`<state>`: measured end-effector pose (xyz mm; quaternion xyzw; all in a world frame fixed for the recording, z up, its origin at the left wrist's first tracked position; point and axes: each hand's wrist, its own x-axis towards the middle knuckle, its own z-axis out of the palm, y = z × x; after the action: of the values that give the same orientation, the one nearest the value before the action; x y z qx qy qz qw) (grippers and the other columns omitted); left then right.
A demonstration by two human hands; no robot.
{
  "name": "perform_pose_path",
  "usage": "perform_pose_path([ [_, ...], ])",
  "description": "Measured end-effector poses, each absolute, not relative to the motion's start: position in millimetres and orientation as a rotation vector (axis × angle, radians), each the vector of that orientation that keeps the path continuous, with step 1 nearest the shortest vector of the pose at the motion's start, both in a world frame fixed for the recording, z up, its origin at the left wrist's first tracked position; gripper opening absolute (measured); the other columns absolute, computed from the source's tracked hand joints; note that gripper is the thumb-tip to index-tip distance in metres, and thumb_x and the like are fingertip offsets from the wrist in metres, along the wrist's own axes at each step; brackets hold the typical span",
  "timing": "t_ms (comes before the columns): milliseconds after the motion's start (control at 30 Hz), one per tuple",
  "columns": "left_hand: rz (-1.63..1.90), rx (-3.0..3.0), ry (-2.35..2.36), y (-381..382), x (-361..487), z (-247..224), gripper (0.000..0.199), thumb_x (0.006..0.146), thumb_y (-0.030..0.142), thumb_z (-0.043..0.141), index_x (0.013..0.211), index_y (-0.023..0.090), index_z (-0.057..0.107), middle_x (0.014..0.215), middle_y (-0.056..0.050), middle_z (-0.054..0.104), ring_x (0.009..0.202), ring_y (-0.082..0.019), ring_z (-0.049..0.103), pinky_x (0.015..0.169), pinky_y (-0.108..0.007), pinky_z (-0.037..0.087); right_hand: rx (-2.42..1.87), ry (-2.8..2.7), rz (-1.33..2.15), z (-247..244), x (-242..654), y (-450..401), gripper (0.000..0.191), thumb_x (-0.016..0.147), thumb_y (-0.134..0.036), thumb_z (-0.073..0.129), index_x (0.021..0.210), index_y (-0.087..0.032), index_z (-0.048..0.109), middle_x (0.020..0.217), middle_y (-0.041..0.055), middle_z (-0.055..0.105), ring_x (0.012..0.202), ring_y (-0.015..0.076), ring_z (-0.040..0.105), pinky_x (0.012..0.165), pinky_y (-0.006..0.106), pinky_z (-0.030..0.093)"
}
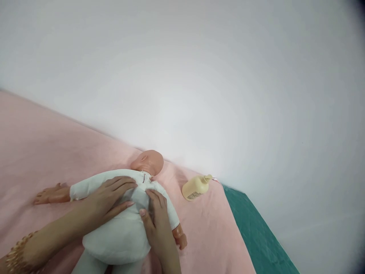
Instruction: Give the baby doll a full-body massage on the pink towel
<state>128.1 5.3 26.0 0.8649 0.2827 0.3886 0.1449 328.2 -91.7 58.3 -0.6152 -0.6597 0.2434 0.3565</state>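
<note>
1. My left grip is open. Its fingers lie long and almost flat on the upper body of the doll, with the thumb a little apart from them. It does not close around anything.
2. My right grip is also open. Its fingers are somewhat bent, the thumb is spread from them, and it touches the same upper body from the right side.
3. Between my two grips there is a small part of the white cloth body, with grey shade on it.
4. The doll is under both grips, lying on the pink cloth. Its bald head is just beyond my grips, and near the neck I see a dark stitch.
5. One white sleeve goes out to the left, beyond my left grip, and ends in a brown plastic hand. The other plastic hand is near my right grip, on its right side.
6. The white legs are nearer to me than the grips, partly cut by the lower edge of view.
7. A pale yellow pump bottle is to the right and farther than my right grip, apart from it, on the pink cloth.
8. A gold bracelet is on my left wrist, behind the left grip.
9. Farther right is a green surface, and beyond everything a pale wall.
</note>
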Motion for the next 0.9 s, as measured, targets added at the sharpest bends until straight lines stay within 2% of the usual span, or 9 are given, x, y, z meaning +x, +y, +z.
perform_pose_path([
  [333,1.121,2.494,0.871,3.7,131.9,18.2,0.035,0.098,0.041,0.048,0.127,0.026,0.061,0.128,-0.003,0.068,0.120,-0.028,0.060,0.102,-0.037,0.046,-1.575,-1.706,0.663,55.5,328.4,-87.6,0.048,0.101,-0.046,0.049,0.140,-0.020,0.055,0.144,0.0111,0.054,0.138,0.0262,0.044,0.120,0.047,0.034],
  [467,1.140,2.568,0.881,3.8,132.3,18.3,0.036,0.100,0.043,0.047,0.129,0.025,0.060,0.132,-0.004,0.066,0.122,-0.027,0.058,0.102,-0.037,0.045,-1.534,-1.673,0.641,48.7,330.3,-85.4,0.054,0.101,-0.052,0.045,0.142,-0.018,0.053,0.150,0.0128,0.047,0.143,0.0250,0.040,0.123,0.045,0.030],
  [600,1.205,2.647,0.877,5.6,132.7,16.3,0.041,0.103,0.049,0.044,0.132,0.025,0.058,0.137,-0.004,0.063,0.131,-0.025,0.051,0.108,-0.039,0.039,-1.530,-1.640,0.664,44.6,331.1,-83.8,0.055,0.101,-0.052,0.045,0.146,-0.020,0.050,0.156,0.0107,0.042,0.147,0.0228,0.036,0.125,0.042,0.027],
  [733,1.235,2.705,0.846,8.8,133.1,12.4,0.044,0.105,0.050,0.039,0.134,0.022,0.057,0.138,-0.005,0.063,0.136,-0.024,0.048,0.116,-0.040,0.031,-1.524,-1.617,0.633,43.5,330.8,-80.6,0.050,0.102,-0.048,0.046,0.142,-0.021,0.054,0.152,0.0104,0.048,0.144,0.0229,0.041,0.124,0.044,0.030],
  [900,1.179,2.701,0.861,11.4,133.2,8.6,0.045,0.104,0.051,0.040,0.131,0.022,0.060,0.134,-0.005,0.065,0.135,-0.023,0.050,0.117,-0.040,0.031,-1.519,-1.616,0.645,43.6,330.8,-77.0,0.047,0.101,-0.046,0.047,0.137,-0.019,0.059,0.146,0.0110,0.055,0.140,0.0231,0.047,0.123,0.044,0.033],
])
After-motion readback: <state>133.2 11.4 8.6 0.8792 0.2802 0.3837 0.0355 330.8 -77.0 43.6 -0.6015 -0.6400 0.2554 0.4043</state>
